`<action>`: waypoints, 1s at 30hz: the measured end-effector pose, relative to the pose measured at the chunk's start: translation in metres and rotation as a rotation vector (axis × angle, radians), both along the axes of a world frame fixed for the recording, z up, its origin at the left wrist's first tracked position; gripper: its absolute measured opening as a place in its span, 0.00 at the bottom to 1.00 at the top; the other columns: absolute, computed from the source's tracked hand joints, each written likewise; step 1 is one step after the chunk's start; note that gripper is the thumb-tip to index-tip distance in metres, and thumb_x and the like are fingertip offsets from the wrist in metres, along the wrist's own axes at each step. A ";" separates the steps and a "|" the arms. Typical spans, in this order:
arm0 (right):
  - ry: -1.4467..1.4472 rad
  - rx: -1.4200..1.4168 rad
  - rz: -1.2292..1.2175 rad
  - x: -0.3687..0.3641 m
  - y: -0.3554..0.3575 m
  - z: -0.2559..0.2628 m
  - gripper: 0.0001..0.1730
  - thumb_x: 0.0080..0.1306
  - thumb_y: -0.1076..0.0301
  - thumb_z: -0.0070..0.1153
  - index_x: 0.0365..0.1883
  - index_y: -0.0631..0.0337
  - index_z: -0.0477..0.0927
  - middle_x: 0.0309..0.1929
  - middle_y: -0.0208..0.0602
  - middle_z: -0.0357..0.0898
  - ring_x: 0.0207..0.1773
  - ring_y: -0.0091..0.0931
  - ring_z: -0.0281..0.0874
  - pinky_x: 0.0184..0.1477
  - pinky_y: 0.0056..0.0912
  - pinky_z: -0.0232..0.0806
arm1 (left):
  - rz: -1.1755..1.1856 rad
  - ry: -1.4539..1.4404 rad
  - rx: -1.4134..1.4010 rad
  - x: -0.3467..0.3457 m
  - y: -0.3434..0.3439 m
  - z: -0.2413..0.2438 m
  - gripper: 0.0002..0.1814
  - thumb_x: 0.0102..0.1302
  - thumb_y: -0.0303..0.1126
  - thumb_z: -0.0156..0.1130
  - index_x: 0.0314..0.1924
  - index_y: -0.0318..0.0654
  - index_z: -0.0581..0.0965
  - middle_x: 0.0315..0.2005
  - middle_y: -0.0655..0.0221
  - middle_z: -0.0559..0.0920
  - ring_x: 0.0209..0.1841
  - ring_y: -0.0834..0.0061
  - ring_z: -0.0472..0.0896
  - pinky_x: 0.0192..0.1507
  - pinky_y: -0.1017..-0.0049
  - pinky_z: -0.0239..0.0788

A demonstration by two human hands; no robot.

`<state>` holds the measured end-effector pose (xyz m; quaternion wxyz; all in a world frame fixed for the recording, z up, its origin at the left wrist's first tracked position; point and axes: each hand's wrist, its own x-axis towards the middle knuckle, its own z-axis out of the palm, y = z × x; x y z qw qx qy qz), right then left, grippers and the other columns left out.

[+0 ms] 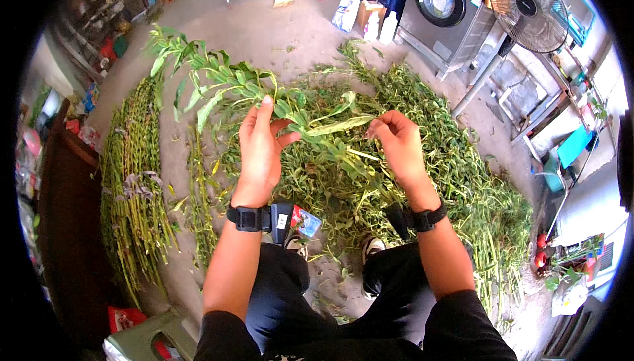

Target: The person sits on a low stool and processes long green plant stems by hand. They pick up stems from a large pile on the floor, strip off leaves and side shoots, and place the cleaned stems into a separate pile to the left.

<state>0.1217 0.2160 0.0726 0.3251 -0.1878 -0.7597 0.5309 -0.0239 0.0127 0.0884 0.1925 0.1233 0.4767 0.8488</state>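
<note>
My left hand (262,143) holds a leafy green plant stalk (237,76) lined with plump green pods. The stalk's leafy tip points to the upper left, and its pale cut end lies to the lower right. At the right of the stalk, my right hand (396,140) pinches the tip of a long leaf (342,125) that grows from it. Below both hands spreads a large heap of loose green leaves and stems (426,118). To the left, bare stalks with pods (138,163) lie side by side in a long bundle, with a thinner row (200,202) beside it.
A pedestal fan (527,7) and a washing machine (441,4) stand at the upper right. White bottles (389,28) are next to the machine. A green plastic stool (153,336) is at the lower left, near a dark brown wooden piece (64,212). My shoes rest by the heap.
</note>
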 end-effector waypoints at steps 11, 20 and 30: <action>-0.283 0.722 -0.156 0.038 0.033 0.021 0.26 0.67 0.62 0.62 0.61 0.64 0.76 0.60 0.54 0.79 0.64 0.44 0.76 0.65 0.46 0.68 | -0.020 0.285 -0.138 0.028 -0.029 0.087 0.26 0.75 0.46 0.63 0.58 0.31 0.71 0.45 0.65 0.77 0.44 0.67 0.85 0.34 0.70 0.83; 0.093 0.552 0.435 0.042 -0.043 0.089 0.35 0.72 0.81 0.49 0.78 0.58 0.61 0.71 0.47 0.72 0.70 0.37 0.74 0.69 0.41 0.68 | 0.050 0.151 0.121 0.030 -0.002 0.040 0.23 0.78 0.51 0.52 0.61 0.43 0.71 0.52 0.66 0.81 0.50 0.68 0.82 0.52 0.62 0.74; -0.004 0.893 0.330 0.013 -0.072 0.060 0.32 0.59 0.77 0.57 0.65 0.59 0.73 0.56 0.51 0.80 0.61 0.46 0.77 0.62 0.51 0.68 | 0.041 0.124 0.276 0.014 -0.008 -0.007 0.19 0.78 0.46 0.54 0.58 0.41 0.73 0.54 0.65 0.82 0.57 0.67 0.80 0.60 0.64 0.72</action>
